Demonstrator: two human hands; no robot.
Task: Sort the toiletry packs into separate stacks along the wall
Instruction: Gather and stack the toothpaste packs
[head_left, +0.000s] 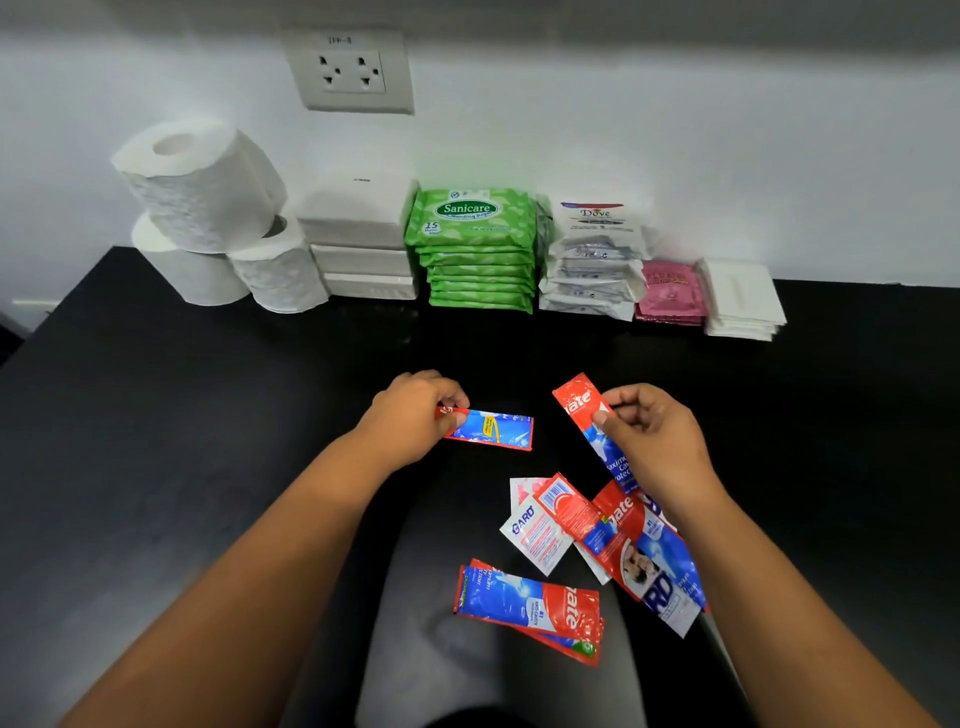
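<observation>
Left hand: my left hand pinches the flat red-and-blue toothpaste sachet, long axis level, mid-frame.
Right hand: my right hand grips a second red-and-blue toothpaste sachet, steeply slanted.
Wall stacks: the row of sorted stacks lies above both hands.

Bare table before the stacks

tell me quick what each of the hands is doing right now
Left hand: closed on one end of a toothpaste sachet lying flat on the table.
Right hand: pinching another toothpaste sachet, raised at a tilt.
</observation>
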